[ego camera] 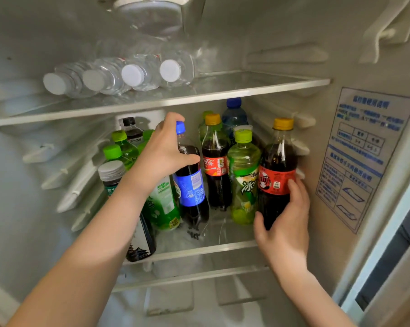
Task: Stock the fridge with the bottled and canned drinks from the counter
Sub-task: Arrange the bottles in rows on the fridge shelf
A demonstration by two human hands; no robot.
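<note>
Inside the fridge (340,55), the middle shelf (199,250) held upright bottles. At three o'clock stood the full red-label cola (278,166), probably heavy and slick; the right hand (286,218) curled round its lower body. The left hand (162,149) clasped the blue-label cola (191,187) by its shoulder, near center.

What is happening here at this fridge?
A person is stocking the fridge with drinks. The left hand grips the blue-label cola near its neck. The right hand holds the rightmost cola by its lower part. Both bottles appear to stand on the middle shelf among other bottles. Four water bottles lie on the top shelf.
</note>
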